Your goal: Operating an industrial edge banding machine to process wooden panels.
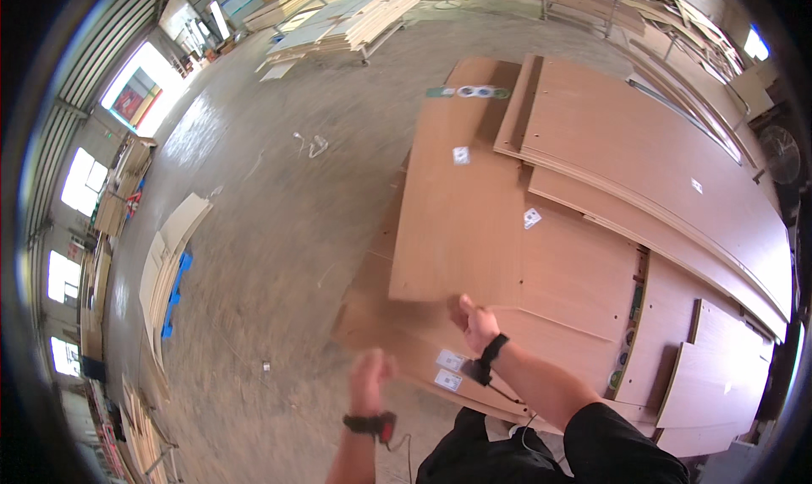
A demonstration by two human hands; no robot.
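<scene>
A long brown wood panel (457, 222) lies out over the left side of a stack, with a small white label on its face and a green strip with round marks across its far end. At its near edge, my right hand (475, 322) is closed, fingers curled at the board's rim. My left hand (370, 382) is in the air left of the stack, smeared by motion, apart from the panel; its fingers cannot be made out. Dark straps with cables circle both wrists. Under the panel are more brown boards (575, 273), some bearing white labels (449, 381).
Higher brown panels (660, 137) are piled on the right. Pale boards (169, 239) sit by a blue pallet (176, 296) on the left. Stacked light planks (355, 27) stand at the back. Some clear wrap (317, 146) lies on the concrete floor.
</scene>
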